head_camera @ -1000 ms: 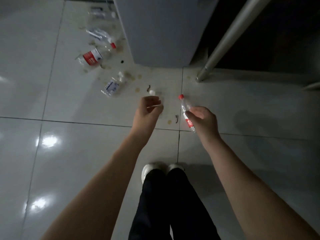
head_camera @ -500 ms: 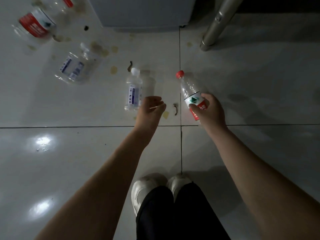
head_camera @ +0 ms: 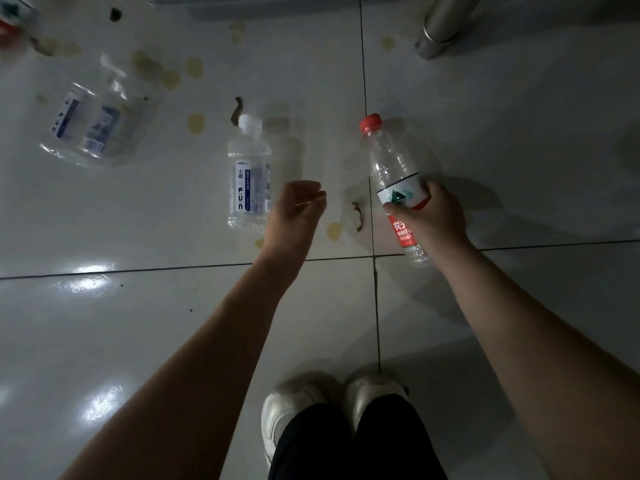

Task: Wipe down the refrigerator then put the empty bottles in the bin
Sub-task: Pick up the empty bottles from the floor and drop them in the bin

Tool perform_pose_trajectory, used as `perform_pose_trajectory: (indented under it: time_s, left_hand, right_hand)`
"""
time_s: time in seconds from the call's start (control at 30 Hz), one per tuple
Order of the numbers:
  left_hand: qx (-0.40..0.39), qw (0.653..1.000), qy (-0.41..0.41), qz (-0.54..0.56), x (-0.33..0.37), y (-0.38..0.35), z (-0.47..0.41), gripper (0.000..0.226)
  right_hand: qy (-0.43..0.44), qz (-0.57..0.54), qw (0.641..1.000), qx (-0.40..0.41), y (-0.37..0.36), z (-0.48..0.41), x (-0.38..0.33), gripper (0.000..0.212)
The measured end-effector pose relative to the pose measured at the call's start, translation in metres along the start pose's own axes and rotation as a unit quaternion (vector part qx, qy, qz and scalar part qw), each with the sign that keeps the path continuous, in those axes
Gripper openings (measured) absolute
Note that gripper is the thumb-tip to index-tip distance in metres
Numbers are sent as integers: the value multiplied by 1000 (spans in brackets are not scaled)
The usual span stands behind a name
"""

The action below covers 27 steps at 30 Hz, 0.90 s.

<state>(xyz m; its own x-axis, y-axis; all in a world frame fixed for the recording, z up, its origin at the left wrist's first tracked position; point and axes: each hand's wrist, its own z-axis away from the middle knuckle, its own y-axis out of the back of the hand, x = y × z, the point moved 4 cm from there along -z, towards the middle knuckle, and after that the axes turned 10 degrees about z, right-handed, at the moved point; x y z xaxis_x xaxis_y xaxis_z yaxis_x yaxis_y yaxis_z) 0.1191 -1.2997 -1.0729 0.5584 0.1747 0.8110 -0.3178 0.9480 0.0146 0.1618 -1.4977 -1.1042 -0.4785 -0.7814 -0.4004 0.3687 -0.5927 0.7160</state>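
My right hand [head_camera: 434, 216] grips a clear empty bottle with a red cap and a red and white label [head_camera: 394, 168] around its middle, cap pointing away from me, just above the floor. My left hand [head_camera: 294, 209] hangs with loosely curled fingers and holds nothing. It is just right of a clear white-capped bottle with a blue label [head_camera: 247, 174] that lies on the tiles. A second blue-labelled bottle [head_camera: 93, 126] lies at the upper left. A red-labelled bottle [head_camera: 10, 22] shows at the top left corner. The refrigerator's base [head_camera: 252, 5] is at the top edge.
A metal leg [head_camera: 443, 26] stands on the floor at the top right. Yellowish stains [head_camera: 195, 123] and small dark scraps [head_camera: 358, 216] dot the glossy white tiles between the bottles. My two white shoes [head_camera: 332, 403] are at the bottom centre.
The view has dropped closer to the floor. Both hands have come lower, the right still gripping the red-capped bottle, the left now beside the white-capped bottle.
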Motion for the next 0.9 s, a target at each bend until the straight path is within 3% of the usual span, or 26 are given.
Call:
perform_pose_trajectory:
  time_s: [0.17, 0.33, 0.53, 0.77, 0.9]
  left_hand:
    - [21, 1000, -4, -17, -1, 10, -5, 19]
    - [94, 993, -55, -56, 13, 30, -13, 6]
    - [181, 960, -135, -164, 25, 59, -32, 28]
    - [185, 946, 3, -265, 4, 77, -55, 74]
    - [133, 948, 30, -288, 2, 72, -67, 77]
  right_hand:
    - [5, -61, 998, -19, -4, 4, -4, 37]
    - [-6, -133, 989, -63, -15, 21, -23, 42]
    - [2, -197, 976, -93, -26, 32, -48, 29]
    - [-18, -195, 979, -59, -45, 30, -58, 48]
    - [-27, -207, 976, -68, -53, 30, -57, 42]
